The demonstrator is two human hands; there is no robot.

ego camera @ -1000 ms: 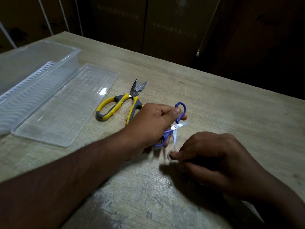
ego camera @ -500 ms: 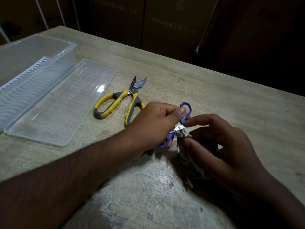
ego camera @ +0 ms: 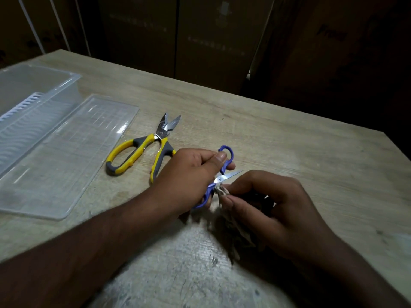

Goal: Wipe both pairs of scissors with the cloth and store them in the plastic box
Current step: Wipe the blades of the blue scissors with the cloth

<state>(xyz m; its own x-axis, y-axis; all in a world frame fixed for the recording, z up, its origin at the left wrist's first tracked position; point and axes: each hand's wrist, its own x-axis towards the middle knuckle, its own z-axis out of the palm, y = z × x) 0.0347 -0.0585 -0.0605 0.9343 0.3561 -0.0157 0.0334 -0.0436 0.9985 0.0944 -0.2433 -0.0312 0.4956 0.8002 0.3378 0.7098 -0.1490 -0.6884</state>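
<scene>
The left hand (ego camera: 189,174) grips the blue scissors (ego camera: 219,176); the right hand (ego camera: 273,210) pinches the cloth (ego camera: 224,192) against one blade. Beyond the left hand, the yellow scissors (ego camera: 142,150) look untouched; the plastic box (ego camera: 33,94) holds neither pair.

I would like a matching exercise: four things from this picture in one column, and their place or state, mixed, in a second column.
1. blue scissors
2. yellow scissors
3. cloth
4. clear lid

A. flat on the table beside the plastic box
B. lying on the table, blades open, untouched
C. held in the left hand
D. held in the right hand against a blade

Pairs: 1-C, 2-B, 3-D, 4-A
</scene>
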